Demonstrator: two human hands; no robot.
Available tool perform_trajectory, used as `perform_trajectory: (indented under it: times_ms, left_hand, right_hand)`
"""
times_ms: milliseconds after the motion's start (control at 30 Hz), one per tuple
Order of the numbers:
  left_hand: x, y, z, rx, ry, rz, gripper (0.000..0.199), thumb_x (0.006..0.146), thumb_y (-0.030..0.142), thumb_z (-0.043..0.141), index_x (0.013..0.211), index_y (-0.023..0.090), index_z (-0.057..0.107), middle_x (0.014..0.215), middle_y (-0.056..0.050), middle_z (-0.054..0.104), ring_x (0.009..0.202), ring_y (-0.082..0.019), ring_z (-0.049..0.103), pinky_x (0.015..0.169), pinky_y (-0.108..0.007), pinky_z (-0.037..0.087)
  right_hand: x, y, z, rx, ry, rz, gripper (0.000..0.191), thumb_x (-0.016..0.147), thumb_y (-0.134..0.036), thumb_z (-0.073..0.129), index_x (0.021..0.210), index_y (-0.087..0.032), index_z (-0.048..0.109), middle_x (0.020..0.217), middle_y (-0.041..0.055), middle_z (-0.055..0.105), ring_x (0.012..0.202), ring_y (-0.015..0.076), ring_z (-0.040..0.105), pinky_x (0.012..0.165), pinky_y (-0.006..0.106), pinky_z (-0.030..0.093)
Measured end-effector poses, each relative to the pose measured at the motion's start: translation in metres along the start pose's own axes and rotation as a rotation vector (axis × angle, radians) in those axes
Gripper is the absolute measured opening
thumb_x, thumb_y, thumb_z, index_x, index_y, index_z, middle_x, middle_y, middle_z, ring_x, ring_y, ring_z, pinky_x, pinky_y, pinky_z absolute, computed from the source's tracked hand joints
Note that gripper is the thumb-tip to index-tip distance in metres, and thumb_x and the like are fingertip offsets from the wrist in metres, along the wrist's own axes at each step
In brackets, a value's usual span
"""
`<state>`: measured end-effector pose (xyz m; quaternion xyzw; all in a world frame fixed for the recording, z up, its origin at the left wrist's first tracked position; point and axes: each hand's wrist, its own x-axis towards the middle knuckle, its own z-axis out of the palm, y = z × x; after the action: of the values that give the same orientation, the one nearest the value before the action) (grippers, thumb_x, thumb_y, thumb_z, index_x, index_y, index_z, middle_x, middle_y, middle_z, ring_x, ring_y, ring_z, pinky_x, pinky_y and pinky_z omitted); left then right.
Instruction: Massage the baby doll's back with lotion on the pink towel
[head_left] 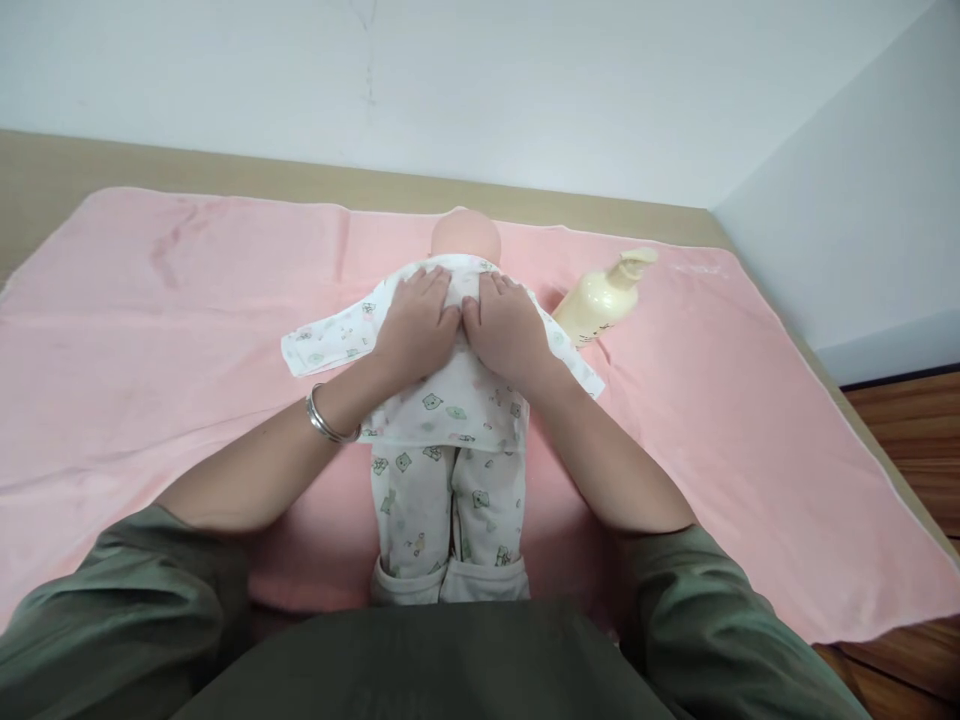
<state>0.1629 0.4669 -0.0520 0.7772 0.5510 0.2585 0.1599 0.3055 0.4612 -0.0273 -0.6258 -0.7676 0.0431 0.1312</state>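
Observation:
A baby doll [466, 234] lies on a pink cloth, its bare head at the far end and no face showing. It wears a white patterned top [450, 405] with sleeves spread to both sides, and matching trousers [416, 505] with folded cuffs. My left hand [418, 322] rests flat on the upper part of the top, fingers extended toward the head. Beside it, my right hand [506, 325] lies flat on the same fabric, the two thumbs close together. Neither hand grips anything. Parts of the top are hidden beneath both hands.
A cream pump bottle [600, 300] leans or lies on the cloth just right of the doll's sleeve. The pink cloth [187, 330] covers most of a wooden table [247, 170]. Behind stands a white wall [480, 90]. Brown wooden flooring [911, 430] shows at right.

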Motion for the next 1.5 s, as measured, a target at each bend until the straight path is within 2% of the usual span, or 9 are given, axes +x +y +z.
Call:
perform_trajectory:
  times_ms: [100, 200, 333, 500, 633, 733, 1133, 1333, 1500]
  left_hand:
    - [0.008, -0.01, 0.005, 0.024, 0.045, 0.0, 0.06, 0.1, 0.036, 0.031, 0.15, 0.007, 0.046, 0.16, -0.02, 0.044, 0.154, -0.032, 0.036, 0.131, -0.051, 0.023]
    - [0.007, -0.01, 0.007, 0.038, 0.095, 0.019, 0.057, 0.101, 0.038, 0.03, 0.146, 0.009, 0.05, 0.155, -0.019, 0.051, 0.149, -0.032, 0.043, 0.129, -0.051, 0.028]
    - [0.004, -0.007, 0.009, 0.037, 0.121, 0.029, 0.056, 0.103, 0.041, 0.025, 0.143, 0.012, 0.052, 0.152, -0.018, 0.055, 0.146, -0.031, 0.046, 0.127, -0.051, 0.03]
    - [0.004, -0.009, 0.009, 0.013, 0.105, 0.013, 0.057, 0.104, 0.044, 0.026, 0.145, 0.013, 0.051, 0.155, -0.017, 0.052, 0.148, -0.031, 0.044, 0.128, -0.052, 0.029]
    - [0.004, -0.01, 0.008, 0.008, 0.065, -0.022, 0.059, 0.102, 0.045, 0.032, 0.149, 0.013, 0.048, 0.159, -0.016, 0.048, 0.152, -0.031, 0.039, 0.131, -0.051, 0.024]
    - [0.004, -0.01, 0.008, 0.001, 0.07, -0.023, 0.058, 0.101, 0.042, 0.033, 0.149, 0.013, 0.048, 0.159, -0.016, 0.048, 0.152, -0.032, 0.039, 0.132, -0.052, 0.024]
    - [0.005, -0.008, 0.007, 0.039, 0.054, -0.033, 0.056, 0.101, 0.037, 0.034, 0.149, 0.011, 0.047, 0.161, -0.016, 0.046, 0.152, -0.03, 0.039, 0.132, -0.05, 0.025]
    - [0.004, -0.003, 0.004, 0.051, 0.034, -0.042, 0.058, 0.098, 0.03, 0.034, 0.149, 0.004, 0.046, 0.161, -0.018, 0.045, 0.152, -0.031, 0.039, 0.132, -0.049, 0.024]
    - [0.004, -0.005, 0.006, 0.036, 0.055, -0.031, 0.056, 0.099, 0.033, 0.035, 0.148, 0.008, 0.048, 0.16, -0.017, 0.046, 0.152, -0.03, 0.04, 0.132, -0.05, 0.025]
  right_hand:
    - [-0.01, -0.011, 0.0, -0.026, 0.01, 0.029, 0.056, 0.107, -0.027, 0.031, 0.151, 0.005, 0.044, 0.155, 0.023, 0.046, 0.149, 0.0347, 0.04, 0.128, 0.05, 0.029]
    - [-0.021, -0.02, -0.002, -0.059, 0.008, 0.004, 0.056, 0.106, -0.025, 0.032, 0.153, 0.005, 0.042, 0.157, 0.0247, 0.043, 0.151, 0.0358, 0.038, 0.127, 0.052, 0.032]
    - [-0.03, -0.024, -0.009, -0.097, -0.052, -0.067, 0.057, 0.102, -0.013, 0.034, 0.157, 0.0, 0.04, 0.16, 0.0225, 0.038, 0.153, 0.034, 0.036, 0.127, 0.05, 0.034]
    - [-0.018, -0.014, -0.012, 0.055, -0.089, -0.061, 0.055, 0.103, -0.017, 0.032, 0.155, -0.006, 0.045, 0.16, 0.0152, 0.041, 0.154, 0.029, 0.034, 0.128, 0.047, 0.035]
    - [-0.005, -0.005, 0.0, 0.12, -0.028, 0.044, 0.06, 0.102, -0.024, 0.033, 0.158, 0.0, 0.037, 0.164, 0.0167, 0.034, 0.157, 0.0293, 0.028, 0.133, 0.048, 0.024]
    - [-0.004, -0.004, 0.006, 0.125, 0.002, 0.056, 0.062, 0.102, -0.025, 0.033, 0.159, -0.001, 0.035, 0.165, 0.0165, 0.033, 0.157, 0.0292, 0.027, 0.133, 0.049, 0.019]
    - [-0.005, -0.006, 0.004, 0.13, -0.026, 0.063, 0.062, 0.102, -0.025, 0.032, 0.16, -0.001, 0.034, 0.166, 0.0156, 0.031, 0.158, 0.0276, 0.025, 0.134, 0.045, 0.018]
    - [-0.005, -0.005, 0.005, 0.119, -0.016, 0.051, 0.062, 0.102, -0.025, 0.032, 0.159, -0.001, 0.035, 0.165, 0.0164, 0.032, 0.157, 0.0285, 0.027, 0.134, 0.047, 0.02]
    - [-0.005, -0.004, 0.006, 0.115, -0.011, 0.049, 0.062, 0.101, -0.025, 0.031, 0.159, -0.001, 0.036, 0.165, 0.0163, 0.033, 0.157, 0.0285, 0.027, 0.133, 0.049, 0.02]
